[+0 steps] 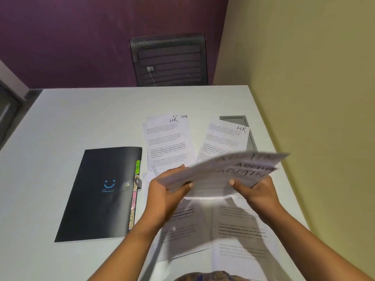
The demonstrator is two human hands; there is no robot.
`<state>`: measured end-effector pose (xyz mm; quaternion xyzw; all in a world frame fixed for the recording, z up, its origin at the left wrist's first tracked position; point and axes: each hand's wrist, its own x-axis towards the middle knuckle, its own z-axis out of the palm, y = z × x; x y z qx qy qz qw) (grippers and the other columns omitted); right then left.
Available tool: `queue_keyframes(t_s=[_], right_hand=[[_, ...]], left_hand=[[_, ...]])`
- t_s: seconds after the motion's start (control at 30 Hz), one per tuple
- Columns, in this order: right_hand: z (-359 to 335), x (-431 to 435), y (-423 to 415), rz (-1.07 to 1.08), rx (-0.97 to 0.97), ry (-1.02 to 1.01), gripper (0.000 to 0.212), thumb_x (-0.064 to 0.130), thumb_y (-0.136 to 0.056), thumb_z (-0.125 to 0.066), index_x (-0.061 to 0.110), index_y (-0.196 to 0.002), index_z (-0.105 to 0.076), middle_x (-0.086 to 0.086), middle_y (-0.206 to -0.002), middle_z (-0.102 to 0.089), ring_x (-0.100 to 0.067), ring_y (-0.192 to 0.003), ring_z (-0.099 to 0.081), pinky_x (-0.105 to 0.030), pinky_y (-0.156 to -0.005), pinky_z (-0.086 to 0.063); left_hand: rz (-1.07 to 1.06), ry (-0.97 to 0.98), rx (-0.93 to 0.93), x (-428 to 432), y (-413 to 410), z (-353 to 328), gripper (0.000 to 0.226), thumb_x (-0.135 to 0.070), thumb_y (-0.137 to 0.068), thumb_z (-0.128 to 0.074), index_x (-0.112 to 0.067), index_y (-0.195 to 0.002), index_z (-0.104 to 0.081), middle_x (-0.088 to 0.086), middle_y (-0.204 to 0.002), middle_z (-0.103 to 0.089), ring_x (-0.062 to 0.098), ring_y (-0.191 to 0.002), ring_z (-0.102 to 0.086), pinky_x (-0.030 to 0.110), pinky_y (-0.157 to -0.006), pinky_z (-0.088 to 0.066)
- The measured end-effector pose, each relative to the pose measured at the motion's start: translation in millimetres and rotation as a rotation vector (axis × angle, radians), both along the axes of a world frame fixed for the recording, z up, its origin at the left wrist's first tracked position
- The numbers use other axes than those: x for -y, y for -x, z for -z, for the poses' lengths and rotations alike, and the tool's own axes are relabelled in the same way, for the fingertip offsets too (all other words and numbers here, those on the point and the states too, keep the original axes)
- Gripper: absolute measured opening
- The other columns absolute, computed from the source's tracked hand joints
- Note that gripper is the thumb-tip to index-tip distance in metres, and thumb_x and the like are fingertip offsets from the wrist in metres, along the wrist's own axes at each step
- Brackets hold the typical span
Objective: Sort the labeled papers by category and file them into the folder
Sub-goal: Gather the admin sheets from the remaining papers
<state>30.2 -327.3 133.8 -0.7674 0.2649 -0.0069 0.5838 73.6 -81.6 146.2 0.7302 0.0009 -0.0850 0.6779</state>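
Observation:
Both hands hold a blurred stack of papers (227,171) above the table, with handwritten "ADMIN" labels showing on its far edges. My left hand (168,189) grips the stack's left end and my right hand (255,191) grips its right end. A black folder (101,191) with a smiley face and coloured tabs along its right edge lies closed at the left. Two sheets marked "HR" lie beyond the hands, one in the middle (168,140) and one to the right (225,140). More printed sheets (239,230) lie under my forearms.
The white table (81,118) meets a yellow wall (314,98) on its right side. A grey flat object (249,130) lies under the right HR sheet. A black mesh chair (168,59) stands behind the table's far edge.

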Motion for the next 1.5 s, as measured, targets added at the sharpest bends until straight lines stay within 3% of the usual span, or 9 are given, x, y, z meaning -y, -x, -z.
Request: queue_keyframes(t_s=[0.1, 0.23, 0.37, 0.47, 0.63, 0.8, 1.13, 1.3, 1.5], right_hand=[[0.0, -5.8, -0.5, -0.102, 0.126, -0.03, 0.025, 0.011, -0.077, -0.083, 0.016, -0.1, -0.074, -0.006, -0.087, -0.076, -0.018, -0.077, -0.071, -0.043, -0.073, -0.059], [-0.1, -10.2, -3.6, -0.134, 0.149, -0.095, 0.026, 0.001, -0.078, -0.08, 0.022, -0.093, -0.077, 0.0, -0.097, -0.078, -0.019, -0.097, -0.072, -0.046, -0.094, -0.056], [2.4, -4.5, -8.6, -0.153, 0.131, -0.058, 0.023, 0.013, -0.078, -0.082, 0.026, -0.096, -0.074, 0.013, -0.089, -0.077, -0.01, -0.087, -0.071, -0.033, -0.082, -0.056], [4.4, 1.5, -10.5, -0.155, 0.1, -0.064, 0.023, 0.009, -0.083, -0.076, 0.017, -0.105, -0.071, 0.022, -0.071, -0.073, -0.003, -0.065, -0.067, -0.02, -0.061, -0.054], [13.5, 10.6, -9.4, -0.191, 0.037, -0.047, 0.012, 0.013, -0.091, -0.068, 0.02, -0.098, -0.075, 0.006, -0.095, -0.079, -0.016, -0.088, -0.075, -0.034, -0.074, -0.062], [26.0, 15.5, -16.1, -0.142, -0.038, -0.12, 0.012, 0.014, -0.092, -0.068, 0.015, -0.098, -0.077, -0.002, -0.093, -0.079, -0.025, -0.087, -0.076, -0.043, -0.078, -0.06], [61.5, 24.7, -54.4, 0.161, -0.214, -0.349, 0.014, 0.014, -0.094, -0.065, 0.011, -0.105, -0.074, -0.009, -0.1, -0.078, -0.031, -0.093, -0.075, -0.053, -0.092, -0.056], [70.2, 26.4, -75.7, 0.262, -0.238, -0.465, 0.022, 0.013, -0.096, -0.062, 0.008, -0.115, -0.071, -0.009, -0.108, -0.076, -0.029, -0.1, -0.073, -0.05, -0.094, -0.055], [81.3, 30.1, -87.1, 0.276, -0.234, -0.373, 0.02, 0.014, -0.095, -0.064, 0.013, -0.113, -0.072, -0.004, -0.106, -0.077, -0.025, -0.097, -0.074, -0.046, -0.093, -0.056]], left_hand=[[0.042, -0.023, 0.047, -0.1, -1.2, 7.1, 0.031, -0.001, -0.077, -0.08, -0.024, -0.098, -0.078, -0.013, -0.107, -0.075, -0.001, -0.11, -0.065, 0.017, -0.097, -0.05], [0.059, -0.091, 0.026, 2.1, -6.6, 17.9, 0.022, -0.003, -0.082, -0.076, -0.023, -0.092, -0.08, -0.011, -0.095, -0.078, 0.003, -0.095, -0.07, 0.021, -0.087, -0.054], [0.059, -0.122, -0.003, 2.4, -18.0, 17.2, 0.013, -0.013, -0.088, -0.073, -0.026, -0.086, -0.075, -0.021, -0.073, -0.074, -0.005, -0.072, -0.069, 0.013, -0.067, -0.052], [-0.013, -0.027, -0.052, 4.0, -28.3, 11.1, 0.009, -0.015, -0.088, -0.073, -0.019, -0.096, -0.075, -0.013, -0.085, -0.078, 0.006, -0.084, -0.074, 0.027, -0.074, -0.06], [-0.069, 0.14, -0.11, 6.2, -50.2, 5.6, 0.018, -0.014, -0.09, -0.069, -0.016, -0.107, -0.073, -0.002, -0.101, -0.078, 0.015, -0.096, -0.074, 0.028, -0.079, -0.06], [-0.139, 0.293, -0.353, 6.8, -83.9, 9.6, 0.039, -0.037, -0.102, -0.048, -0.008, -0.089, -0.071, 0.002, -0.081, -0.077, 0.014, -0.071, -0.072, 0.022, -0.06, -0.055], [-0.202, -0.597, -0.476, -31.2, -172.1, 98.5, 0.044, -0.046, -0.093, -0.059, -0.006, -0.075, -0.061, 0.017, -0.07, -0.061, 0.03, -0.072, -0.06, 0.038, -0.071, -0.051], [-0.204, -0.779, -0.51, -27.8, -192.9, 120.4, 0.044, -0.042, -0.091, -0.063, 0.0, -0.104, -0.065, 0.017, -0.104, -0.07, 0.03, -0.082, -0.066, 0.027, -0.064, -0.045], [-0.271, -0.997, -0.562, -4.8, -203.3, 132.9, 0.093, -0.05, -0.074, -0.08, -0.001, -0.141, -0.038, 0.018, -0.146, -0.038, 0.035, -0.132, -0.043, 0.045, -0.1, -0.046]])
